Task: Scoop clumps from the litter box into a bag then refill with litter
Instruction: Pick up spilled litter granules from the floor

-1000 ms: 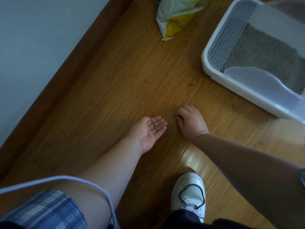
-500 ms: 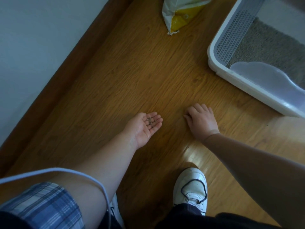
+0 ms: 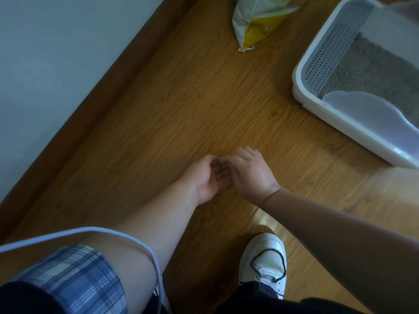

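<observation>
My left hand (image 3: 205,177) is cupped palm-up just above the wooden floor, holding several small dark litter grains (image 3: 219,169) on its fingers. My right hand (image 3: 251,172) is palm-down right beside it, fingertips touching the left hand's fingers over the grains. The white litter box (image 3: 301,87) with grey litter (image 3: 374,71) stands at the upper right, a slotted grey panel along its near-left side and a translucent plastic flap at its front. A white and yellow litter bag (image 3: 260,21) lies on the floor at the top centre.
A grey wall and a dark brown baseboard (image 3: 95,105) run diagonally along the left. My white shoe (image 3: 265,261) stands on the floor at the bottom centre. A white cable (image 3: 90,232) arcs over my left arm.
My right hand has moved left from the floor to meet my left hand, which has curled from flat-open to cupped. The view has shifted slightly.
</observation>
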`<act>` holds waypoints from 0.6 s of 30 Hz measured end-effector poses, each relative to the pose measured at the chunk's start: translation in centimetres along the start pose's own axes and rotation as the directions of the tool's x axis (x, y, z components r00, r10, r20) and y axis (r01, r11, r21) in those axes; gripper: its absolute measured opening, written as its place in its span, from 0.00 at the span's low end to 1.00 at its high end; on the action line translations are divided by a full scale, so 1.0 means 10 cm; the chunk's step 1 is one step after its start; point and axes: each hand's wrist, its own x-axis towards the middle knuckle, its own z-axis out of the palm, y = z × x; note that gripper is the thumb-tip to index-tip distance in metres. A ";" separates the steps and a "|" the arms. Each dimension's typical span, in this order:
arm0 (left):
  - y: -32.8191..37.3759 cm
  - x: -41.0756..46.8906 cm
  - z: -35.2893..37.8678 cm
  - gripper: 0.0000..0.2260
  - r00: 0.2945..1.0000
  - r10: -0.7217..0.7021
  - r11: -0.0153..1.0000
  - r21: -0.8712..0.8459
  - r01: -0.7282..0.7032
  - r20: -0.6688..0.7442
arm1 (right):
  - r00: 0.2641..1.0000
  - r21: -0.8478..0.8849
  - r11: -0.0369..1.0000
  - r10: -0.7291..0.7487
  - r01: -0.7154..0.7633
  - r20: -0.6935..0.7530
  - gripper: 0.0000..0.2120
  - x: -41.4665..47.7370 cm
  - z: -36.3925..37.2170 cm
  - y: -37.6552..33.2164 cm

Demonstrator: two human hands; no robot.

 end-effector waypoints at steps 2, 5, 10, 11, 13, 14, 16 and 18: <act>0.06 0.01 0.02 0.16 1.000 0.015 1.000 -0.015 -0.015 0.011 | 1.000 -0.012 0.999 0.029 -0.029 -0.007 0.20 0.05 -0.08 0.05; 0.21 0.02 0.06 0.18 1.000 0.013 0.998 -0.066 -0.014 -0.006 | 0.993 -0.082 0.991 0.112 -0.110 0.031 0.23 0.11 -0.25 0.13; 0.62 -0.12 0.21 0.16 0.997 0.059 0.988 -0.137 -0.063 -0.040 | 0.949 -0.282 0.926 0.294 -0.253 0.117 0.26 0.14 -0.67 0.11; 0.72 -0.19 0.23 0.16 0.997 0.068 0.984 -0.161 -0.074 -0.039 | 0.936 -0.307 0.910 0.329 -0.278 0.127 0.27 0.15 -0.78 0.07; 0.92 -0.41 0.31 0.16 0.995 0.091 0.968 -0.231 -0.099 -0.045 | 0.905 -0.352 0.882 0.389 -0.313 0.172 0.29 0.17 -1.00 -0.02; 1.02 -0.55 0.36 0.16 0.994 0.096 0.963 -0.247 -0.105 -0.048 | 0.890 -0.356 0.874 0.414 -0.331 0.189 0.30 0.18 -1.12 -0.09; 1.17 -0.90 0.45 0.16 0.995 0.098 0.962 -0.252 -0.104 -0.038 | 0.875 -0.342 0.866 0.445 -0.365 0.193 0.30 0.19 -1.40 -0.26; 1.33 -1.34 0.55 0.17 0.994 0.102 0.959 -0.263 -0.107 -0.035 | 0.874 -0.319 0.870 0.448 -0.377 0.189 0.30 0.21 -1.71 -0.49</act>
